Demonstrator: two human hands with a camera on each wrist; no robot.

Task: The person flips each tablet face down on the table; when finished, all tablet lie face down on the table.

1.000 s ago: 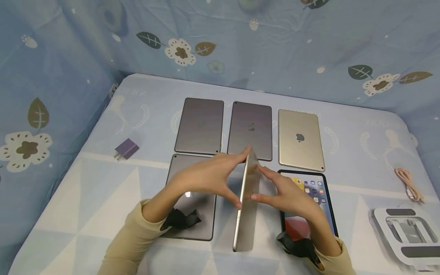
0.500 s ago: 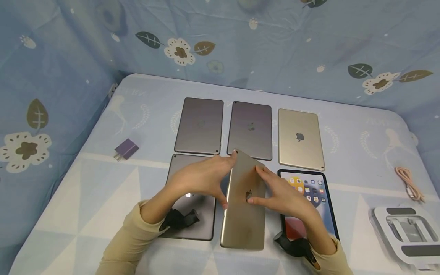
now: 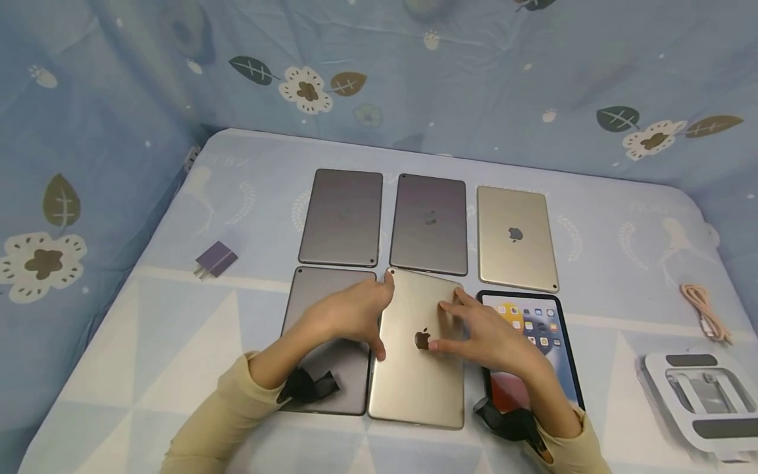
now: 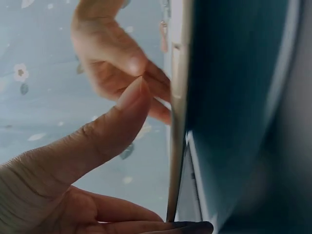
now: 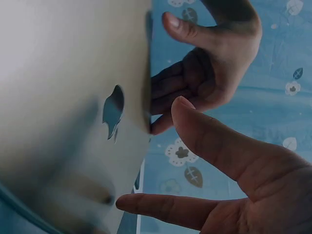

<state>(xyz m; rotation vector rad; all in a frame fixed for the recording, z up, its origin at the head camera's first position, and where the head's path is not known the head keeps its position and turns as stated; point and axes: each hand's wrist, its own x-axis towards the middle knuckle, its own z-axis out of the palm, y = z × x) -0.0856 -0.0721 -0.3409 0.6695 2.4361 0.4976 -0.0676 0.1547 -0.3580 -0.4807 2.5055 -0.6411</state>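
Note:
A gold tablet (image 3: pixel 414 382) with an apple logo is back up near the table's front, its left edge held slightly raised. At that edge my left hand (image 3: pixel 349 313) supports it, fingers reaching under the rim and thumb standing apart, as the left wrist view shows. My right hand (image 3: pixel 488 332) is over the tablet's right side, a fingertip touching its back (image 5: pixel 73 122). In the right wrist view the right thumb is off the surface. A grey tablet (image 3: pixel 337 375) lies left, partly behind the left forearm. Right of the gold one, a lit tablet (image 3: pixel 559 336) faces up under the right wrist.
Behind, in a row, lie two dark grey tablets (image 3: pixel 342 214) and a smaller gold tablet (image 3: pixel 515 260). A purple plug adapter (image 3: pixel 217 259) is at the left. Right of the tablets are a pinkish cable (image 3: pixel 705 313) and a white folding stand (image 3: pixel 699 408).
The gold tablet has turned from nearly upright on edge to almost flat, its back facing up and its top swinging left. Both hands have followed it, the left hand moving slightly left.

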